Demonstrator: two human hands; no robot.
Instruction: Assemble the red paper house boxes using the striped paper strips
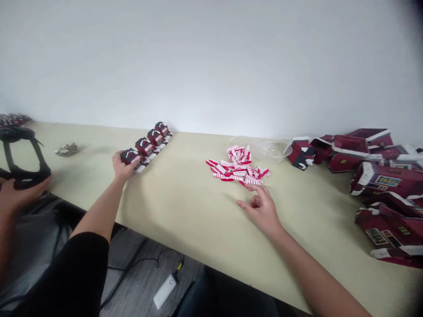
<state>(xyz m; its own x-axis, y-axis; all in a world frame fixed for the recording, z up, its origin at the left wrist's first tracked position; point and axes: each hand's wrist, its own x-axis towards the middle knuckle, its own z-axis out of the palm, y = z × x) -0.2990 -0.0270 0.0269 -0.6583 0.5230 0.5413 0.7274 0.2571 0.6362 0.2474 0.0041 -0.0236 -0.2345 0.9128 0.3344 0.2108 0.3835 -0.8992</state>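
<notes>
My left hand [121, 167] is closed around the nearest small model house [131, 156], which has dark red walls and a black-and-white roof. That house stands at the near end of a slanting row with several alike, such as the far one [162, 129]; white bases show beside them. My right hand [262, 207] holds nothing. Its thumb and index finger are apart and the other fingers are curled, with the fingertips just at the near edge of a loose pile of red-and-white striped pieces [236, 167].
Clear plastic bowls [269, 149] sit behind the pile. Larger dark red house models [346, 152] are heaped at the right. At far left, another person's hand [13, 193] is at a black frame [36, 154], near a small brownish bundle [67, 149]. A white power bank [165, 290] lies below the table.
</notes>
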